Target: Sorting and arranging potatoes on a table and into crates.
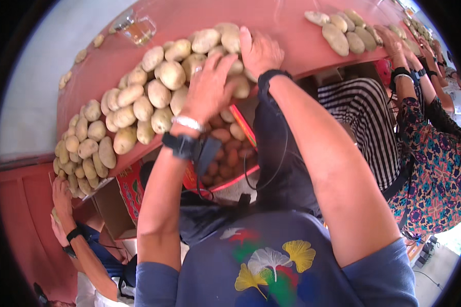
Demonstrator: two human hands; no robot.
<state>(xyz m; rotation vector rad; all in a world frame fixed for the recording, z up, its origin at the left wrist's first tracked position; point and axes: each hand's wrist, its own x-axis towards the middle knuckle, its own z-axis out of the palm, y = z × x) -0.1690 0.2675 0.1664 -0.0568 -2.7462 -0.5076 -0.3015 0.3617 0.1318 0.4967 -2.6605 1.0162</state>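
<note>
A pile of pale tan potatoes lies along the red table before me. My left hand is spread over the right part of the pile, its fingers apart and its palm side down on the potatoes. Against the pile's right end rests my right hand, thumb stretched out towards the far side. I see no potato lifted in either hand. Below the table edge, partly covered by my left wrist, a red-edged carton holds reddish-brown potatoes and a few paler ones.
A glass mug of amber liquid stands at the table's far side. A co-worker's hand touches another heap at left. At right, a co-worker's hands are beside more potatoes. A dark cable loops near my lap.
</note>
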